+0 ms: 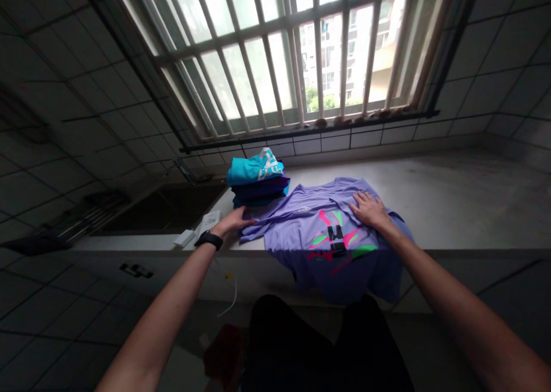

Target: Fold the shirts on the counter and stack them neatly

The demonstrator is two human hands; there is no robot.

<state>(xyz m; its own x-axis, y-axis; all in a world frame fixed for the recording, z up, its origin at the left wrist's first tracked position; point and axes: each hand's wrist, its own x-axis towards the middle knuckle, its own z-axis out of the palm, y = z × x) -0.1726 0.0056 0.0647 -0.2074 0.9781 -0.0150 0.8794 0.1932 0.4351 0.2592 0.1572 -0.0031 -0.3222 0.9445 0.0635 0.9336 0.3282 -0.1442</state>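
A purple T-shirt (293, 225) with a pink, green and black print lies spread over the counter, its lower part hanging down past the front edge. My left hand (230, 221), with a black band on the wrist, is closed on the shirt's left sleeve end; part of its fingers is hidden by the cloth. Palm down, my right hand (371, 209) rests on the shirt's upper right part with the fingers spread. Just behind my left hand stands a stack of folded clothes (258, 182), bright blue with white lettering on top and darker pieces below.
The counter (451, 202) runs right under a barred window (293, 53). At the left is a dark sink (167, 208) with a faucet (185, 171). Small white boxes (185, 238) sit at the counter's edge, and a white cable (235, 297) dangles below.
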